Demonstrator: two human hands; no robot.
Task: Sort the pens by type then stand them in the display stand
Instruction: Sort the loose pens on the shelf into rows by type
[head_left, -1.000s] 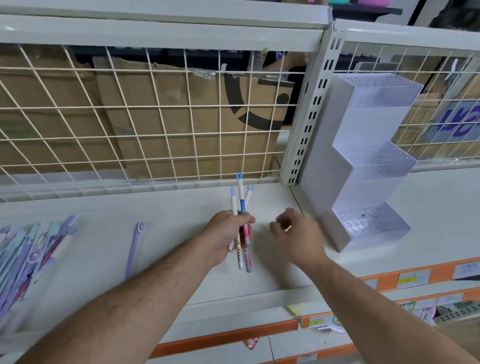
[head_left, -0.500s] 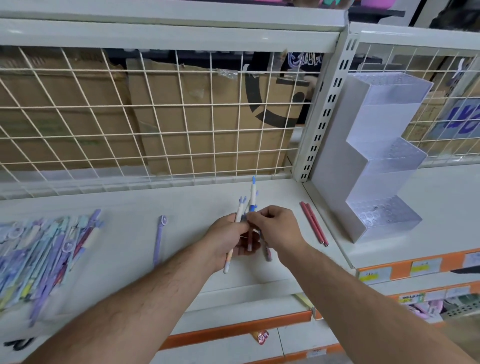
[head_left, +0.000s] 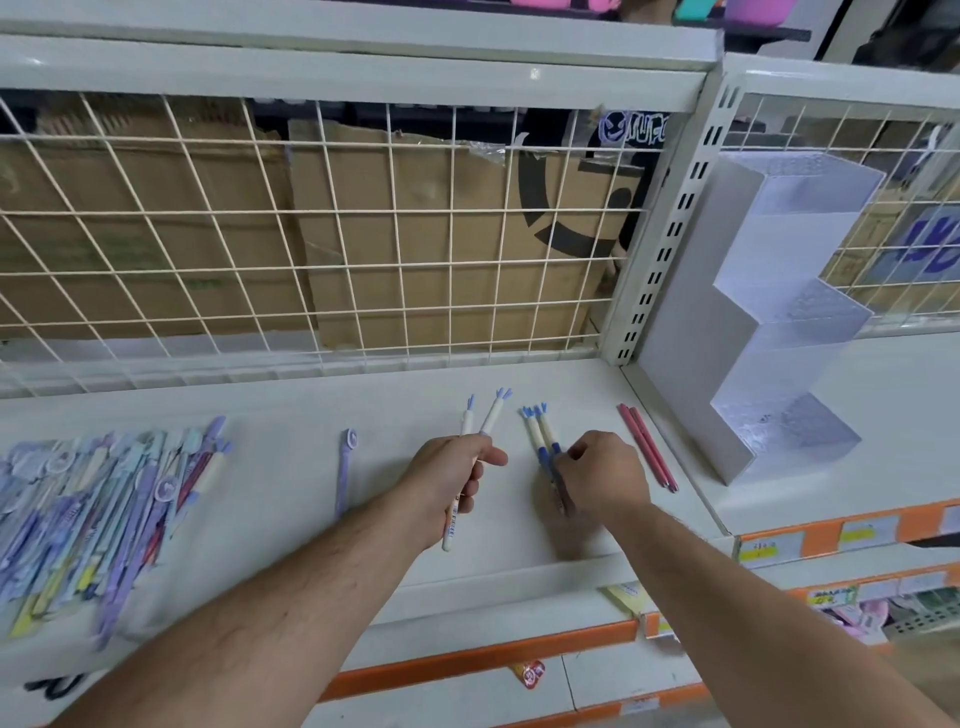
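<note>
The head view shows the left hand (head_left: 452, 480) grasping two white pens (head_left: 492, 415), tops toward 12 o'clock, probably to keep this type apart. At its 3 o'clock, the right hand (head_left: 605, 480) curls over the blue-grip pens (head_left: 537, 434) lying on the shelf (head_left: 291, 415) and seems to pinch them; their lower halves are hidden. The display stand (head_left: 769, 322) at 2 o'clock shows no pens. The mixed heap (head_left: 104, 509) at 9 o'clock is blurred.

Both forearms reach forward, left of the display stand (head_left: 769, 312): the right hand (head_left: 602, 478) (nearer it) curls around blue-banded pens (head_left: 537, 431), and the left hand (head_left: 457, 478) grips two white pens (head_left: 491, 415).
</note>
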